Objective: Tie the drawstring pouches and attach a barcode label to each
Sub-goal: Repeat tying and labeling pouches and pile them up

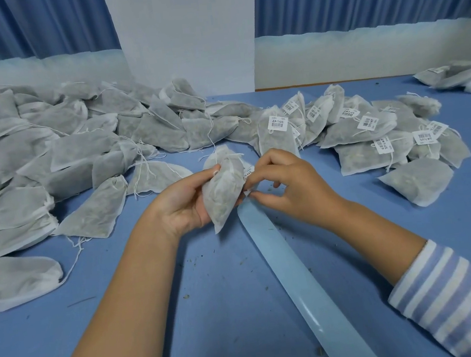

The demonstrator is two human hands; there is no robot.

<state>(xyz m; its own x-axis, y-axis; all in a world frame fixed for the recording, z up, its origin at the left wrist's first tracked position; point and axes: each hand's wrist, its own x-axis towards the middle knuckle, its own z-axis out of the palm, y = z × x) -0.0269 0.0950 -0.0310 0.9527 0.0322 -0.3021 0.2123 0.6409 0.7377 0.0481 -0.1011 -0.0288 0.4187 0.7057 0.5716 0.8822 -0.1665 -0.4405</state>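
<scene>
My left hand grips a filled white mesh drawstring pouch just above the blue table, its tied neck pointing away from me. My right hand pinches a small barcode label at the pouch's right edge, right at the far end of the pale blue label backing strip. The label is mostly hidden by my fingers. To the left lies a big heap of unlabelled pouches. On the right lies a pile of pouches with barcode labels.
The backing strip runs diagonally from my hands to the near edge of the blue table. Small crumbs speckle the table. Several more pouches lie at the far right. A white wall and blue curtains stand behind.
</scene>
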